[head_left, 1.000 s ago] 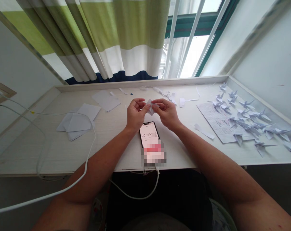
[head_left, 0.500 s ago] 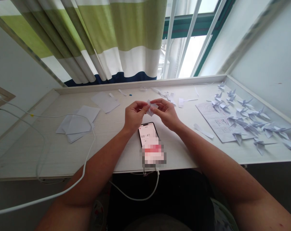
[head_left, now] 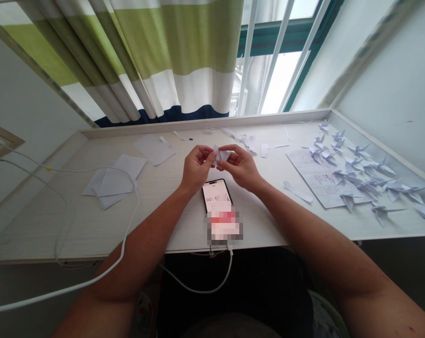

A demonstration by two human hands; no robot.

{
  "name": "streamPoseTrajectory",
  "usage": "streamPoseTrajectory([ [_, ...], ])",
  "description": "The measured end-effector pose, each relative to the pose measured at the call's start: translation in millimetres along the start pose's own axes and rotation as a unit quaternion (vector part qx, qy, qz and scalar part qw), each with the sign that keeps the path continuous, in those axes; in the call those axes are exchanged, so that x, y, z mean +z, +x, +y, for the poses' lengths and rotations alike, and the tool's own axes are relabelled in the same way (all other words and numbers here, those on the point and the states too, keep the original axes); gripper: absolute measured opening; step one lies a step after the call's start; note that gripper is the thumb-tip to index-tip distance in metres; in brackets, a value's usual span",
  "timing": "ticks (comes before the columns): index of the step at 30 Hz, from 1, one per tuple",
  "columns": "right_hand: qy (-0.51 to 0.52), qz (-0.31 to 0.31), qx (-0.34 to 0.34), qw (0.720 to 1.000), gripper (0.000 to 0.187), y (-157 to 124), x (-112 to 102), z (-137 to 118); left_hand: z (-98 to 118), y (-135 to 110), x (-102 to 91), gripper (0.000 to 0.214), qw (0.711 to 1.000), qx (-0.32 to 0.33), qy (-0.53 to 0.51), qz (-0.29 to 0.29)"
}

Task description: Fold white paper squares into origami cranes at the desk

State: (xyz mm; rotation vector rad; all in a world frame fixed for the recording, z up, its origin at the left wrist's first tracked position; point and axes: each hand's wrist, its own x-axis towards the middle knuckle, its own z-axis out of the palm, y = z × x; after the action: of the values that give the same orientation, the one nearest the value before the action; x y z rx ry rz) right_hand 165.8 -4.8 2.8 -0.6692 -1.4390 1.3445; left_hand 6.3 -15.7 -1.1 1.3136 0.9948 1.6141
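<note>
While the phone (head_left: 216, 193) lies face up near the front edge of the desk (head_left: 159, 188), both hands are raised just beyond its far end, holding a small piece of folded white paper (head_left: 223, 155) between them. The left hand (head_left: 197, 169) pinches one side of the paper, its thumb and fingertips close together; the right hand (head_left: 244, 169) grips the other side in the same narrow way, with its thumb near the lower edge. The fingers hide part of the paper, so its exact fold cannot be told.

Well to the right of the phone stands a crowd of white paper cranes (head_left: 367, 184), several of them on a written sheet (head_left: 309, 180) and the rest around it. Between the phone and that sheet lies a paper strip (head_left: 297, 192). Left of the phone, loose white sheets (head_left: 120, 172) overlap, and beyond them more sheets (head_left: 155, 150) lie flat. Paper scraps (head_left: 264, 150) are scattered beyond the phone and to its right. A white cable (head_left: 231, 265) hangs from the phone's near end; its lower screen is pixelated.
</note>
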Motion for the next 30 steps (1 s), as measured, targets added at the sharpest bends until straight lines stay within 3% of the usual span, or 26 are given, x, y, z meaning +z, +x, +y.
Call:
streamPoseTrajectory([
  [20,-0.017,0.000,-0.008,1.000,0.048,0.6,-1.5,7.2,17.1,4.6,-9.6,0.049,0.994,-0.107,-0.003,-0.002],
  [30,-0.127,-0.021,-0.028,0.991,0.021,5.0,-16.1,0.1,21.0,9.8,-19.8,0.038,0.988,-0.142,0.050,-0.028],
])
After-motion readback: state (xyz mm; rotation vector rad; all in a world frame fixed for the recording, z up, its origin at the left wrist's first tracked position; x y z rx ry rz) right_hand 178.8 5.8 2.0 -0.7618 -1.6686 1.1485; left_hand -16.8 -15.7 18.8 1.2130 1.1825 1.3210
